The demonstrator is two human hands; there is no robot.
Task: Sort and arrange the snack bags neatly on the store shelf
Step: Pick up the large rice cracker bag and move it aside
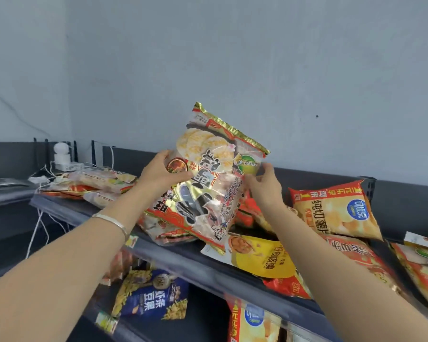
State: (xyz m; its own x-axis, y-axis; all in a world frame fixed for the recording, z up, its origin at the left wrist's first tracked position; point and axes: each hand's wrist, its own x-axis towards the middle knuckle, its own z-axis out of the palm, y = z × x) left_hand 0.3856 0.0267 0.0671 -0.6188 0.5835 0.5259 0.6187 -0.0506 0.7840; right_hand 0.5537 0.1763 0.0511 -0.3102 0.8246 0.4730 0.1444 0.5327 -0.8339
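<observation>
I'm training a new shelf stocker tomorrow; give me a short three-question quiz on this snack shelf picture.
1. True or false: the glossy red-and-gold rice-cracker bag lies flat on the dark grey top shelf.
2. Which wrist wears the thin silver bracelet? A left, B right.
3. Fill in: the dark blue snack bag sits on the ___ shelf.
Key: 1 false, the left hand and right hand hold it up; 2 A; 3 lower.

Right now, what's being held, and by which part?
The rice cracker bag, held in both hands. The left hand grips its left edge at mid-height; the right hand pinches its right edge.
</observation>
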